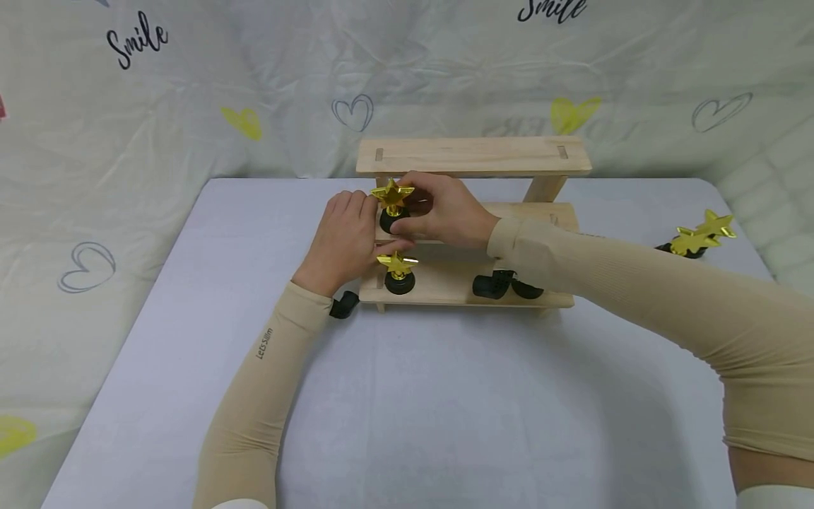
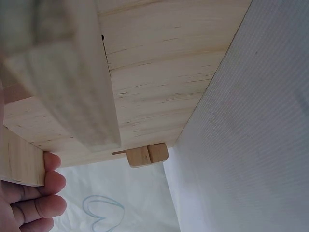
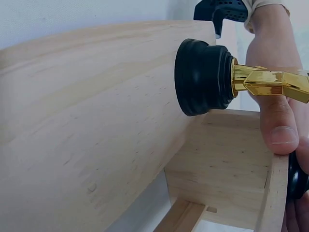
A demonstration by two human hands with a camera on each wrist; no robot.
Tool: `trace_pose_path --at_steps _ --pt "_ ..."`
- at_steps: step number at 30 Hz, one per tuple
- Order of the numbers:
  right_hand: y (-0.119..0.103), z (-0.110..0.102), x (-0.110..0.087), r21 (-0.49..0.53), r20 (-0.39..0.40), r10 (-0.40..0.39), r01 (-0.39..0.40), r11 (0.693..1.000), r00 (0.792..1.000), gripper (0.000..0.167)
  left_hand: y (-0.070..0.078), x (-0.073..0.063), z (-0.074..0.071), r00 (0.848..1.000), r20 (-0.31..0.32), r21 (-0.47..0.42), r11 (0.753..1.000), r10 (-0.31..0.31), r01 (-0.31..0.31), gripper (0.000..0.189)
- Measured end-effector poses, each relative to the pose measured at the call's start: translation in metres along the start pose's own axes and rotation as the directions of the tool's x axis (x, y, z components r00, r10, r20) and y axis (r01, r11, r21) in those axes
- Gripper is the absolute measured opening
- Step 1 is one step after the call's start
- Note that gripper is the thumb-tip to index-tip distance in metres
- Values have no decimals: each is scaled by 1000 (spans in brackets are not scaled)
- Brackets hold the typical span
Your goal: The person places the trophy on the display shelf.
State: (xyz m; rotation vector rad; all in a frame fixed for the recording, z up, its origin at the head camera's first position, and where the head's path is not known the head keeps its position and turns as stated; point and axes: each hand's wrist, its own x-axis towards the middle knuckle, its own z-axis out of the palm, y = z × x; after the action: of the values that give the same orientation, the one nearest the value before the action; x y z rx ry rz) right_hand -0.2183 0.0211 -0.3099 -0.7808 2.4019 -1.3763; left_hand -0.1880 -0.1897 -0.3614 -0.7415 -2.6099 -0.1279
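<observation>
A three-tier wooden stand [image 1: 470, 291] is on the table. On the left end of its middle tier is a gold star trophy [image 1: 392, 196] with a black base, which my right hand [image 1: 451, 208] pinches between thumb and fingers. My left hand [image 1: 343, 237] grips the left end of that tier; in the right wrist view its thumb [image 3: 282, 139] presses the tier's front edge. In the left wrist view, its fingertips [image 2: 52, 186] curl around the wood. Another star trophy [image 1: 398, 267] stands upright on the left end of the lowest tier, touched by neither hand.
The stand's top tier [image 1: 473, 155] is behind the hands. More gold star trophies [image 1: 702, 233] are at the table's right, their bases partly hidden by the right sleeve [image 1: 610, 276]. A printed cloth [image 1: 445, 63] hangs behind the white table [image 1: 483, 410].
</observation>
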Motion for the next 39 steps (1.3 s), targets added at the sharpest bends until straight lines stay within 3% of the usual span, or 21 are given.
trace_pose_path --at_steps 19,31,34,39 --pt "-1 1 -5 -44 -43 29 -31 999 999 44 0 1 0 1000 -10 16 1000 10 -10 77" --pt "-1 -2 -7 -86 -69 12 -18 996 998 44 1 2 0 999 -34 5 1000 17 -17 98" --pt "-3 -3 -8 -80 -57 20 -25 996 998 44 1 2 -1 1000 -19 5 1000 11 -11 100" --pt "-4 -4 -9 -93 -25 61 -63 994 998 61 1 1 -2 1000 29 20 1000 -6 5 95"
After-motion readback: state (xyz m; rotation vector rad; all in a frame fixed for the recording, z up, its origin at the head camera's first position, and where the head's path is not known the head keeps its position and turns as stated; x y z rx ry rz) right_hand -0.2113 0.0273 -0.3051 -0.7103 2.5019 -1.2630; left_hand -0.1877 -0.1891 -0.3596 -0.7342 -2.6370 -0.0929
